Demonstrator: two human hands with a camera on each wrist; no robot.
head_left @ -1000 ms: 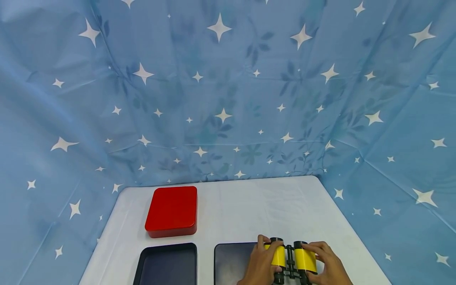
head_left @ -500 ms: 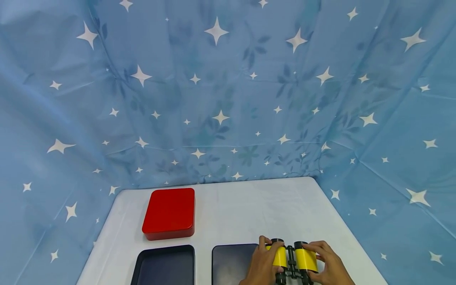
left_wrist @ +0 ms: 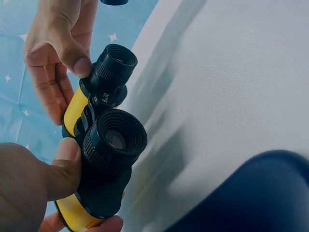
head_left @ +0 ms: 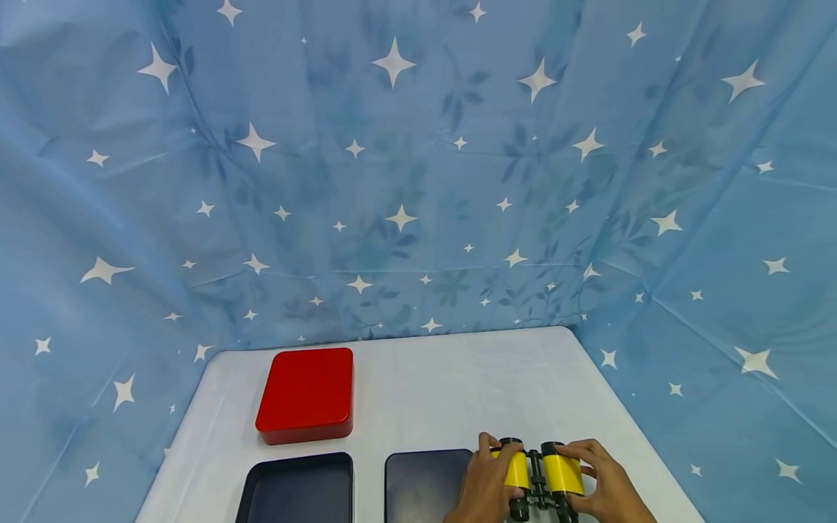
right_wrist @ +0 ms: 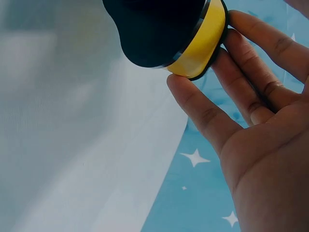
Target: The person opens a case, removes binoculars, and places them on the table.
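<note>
Both hands hold a pair of yellow and black binoculars (head_left: 564, 476) over the right front of the white table. My left hand (head_left: 485, 479) grips the left barrel, and my right hand (head_left: 611, 483) grips the right one. In the left wrist view the ribbed eyepieces (left_wrist: 116, 137) face the camera, with "8x30" marked between them. There the left thumb (left_wrist: 67, 154) presses beside the nearer eyepiece, while the right hand's thumb lies beside the farther one. Seen from the right wrist, fingertips (right_wrist: 178, 82) touch the yellow band at the barrel's edge.
A red box (head_left: 307, 396) sits at the table's back left. In front of it is a dark shallow tray (head_left: 247, 494). A flat dark panel or tray (head_left: 421, 483) lies left of the binoculars, partly behind the left hand. Blue star-patterned cloth (head_left: 399, 181) surrounds the table.
The head view has shifted slightly, so the table appears a little lower and farther left. The binoculars, gripped throughout, have moved slightly right relative to the flat dark panel.
</note>
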